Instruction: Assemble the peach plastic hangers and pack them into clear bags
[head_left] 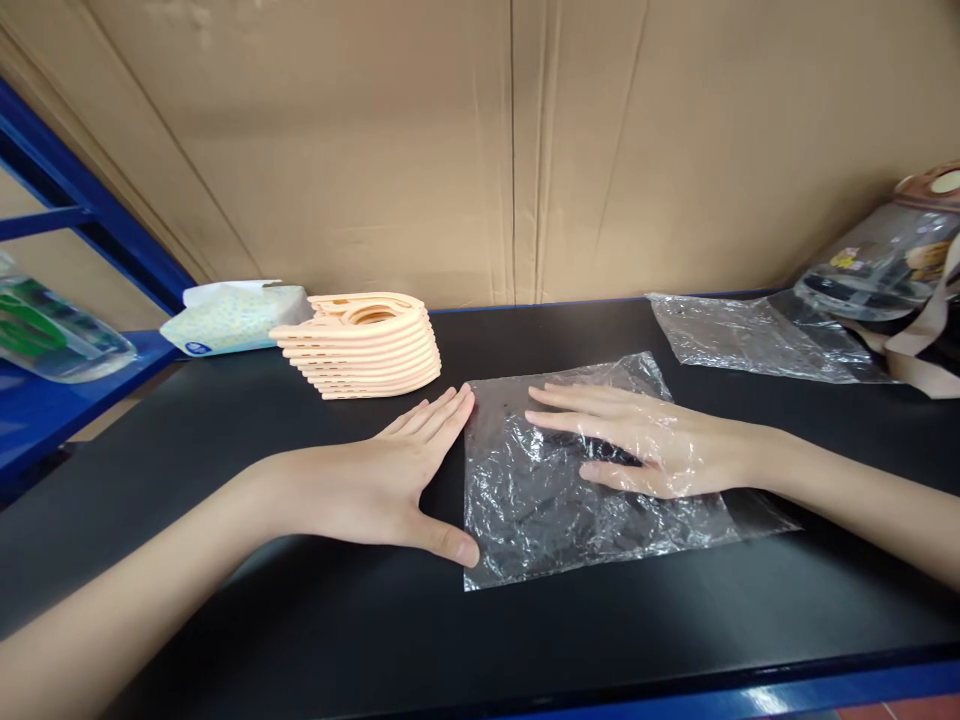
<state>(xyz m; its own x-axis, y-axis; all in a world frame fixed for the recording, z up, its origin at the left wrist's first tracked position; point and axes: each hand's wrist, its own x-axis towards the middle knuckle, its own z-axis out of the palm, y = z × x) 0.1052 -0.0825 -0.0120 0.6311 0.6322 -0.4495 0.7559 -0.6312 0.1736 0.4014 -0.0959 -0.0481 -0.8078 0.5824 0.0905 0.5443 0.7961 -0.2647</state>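
A clear plastic bag (pixel 525 500) lies flat and wrinkled on the black table. My right hand (pixel 637 435) reaches into it from the right; glossy film covers the spread fingers and the back of the hand. At the bag's left edge, my left hand (pixel 397 480) is stretched out, its thumb and fingertips touching that edge. Behind my left hand sits a neat stack of peach plastic hangers (pixel 367 350), several layers high.
A tissue pack (pixel 240 318) lies left of the hangers. Another clear plastic bag (pixel 750 335) rests at the back right, beside a water bottle (pixel 877 260) with a beige strap (pixel 919 350). A second bottle (pixel 60 330) stands on the blue frame (pixel 150 350) at left. Cardboard (pixel 375 150) walls the back.
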